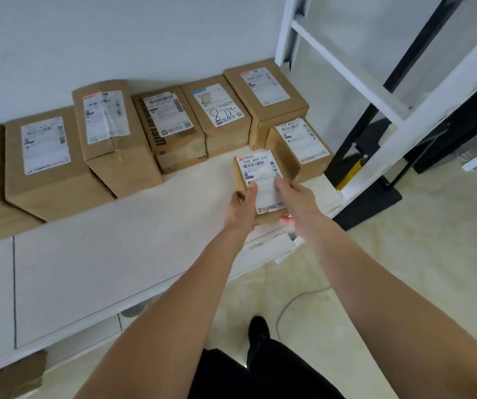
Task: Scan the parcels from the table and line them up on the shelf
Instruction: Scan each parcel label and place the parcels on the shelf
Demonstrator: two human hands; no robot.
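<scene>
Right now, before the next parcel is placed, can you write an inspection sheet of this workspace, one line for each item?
Surface: white shelf top, bare in front of the row.
Job's things: small parcel held in both hands, label facing up; row of brown parcels along the wall, labels up; one low parcel at the row's right end, in front of a taller one.
Clutter: a brown box on the floor at lower left.
Grippers: left hand grips the parcel's left side; right hand holds its right side, thumb underneath.
Cables: a thin grey cable curves on the floor.
Surroundings: white wall, white frame with black struts at right, pale floor.
</scene>
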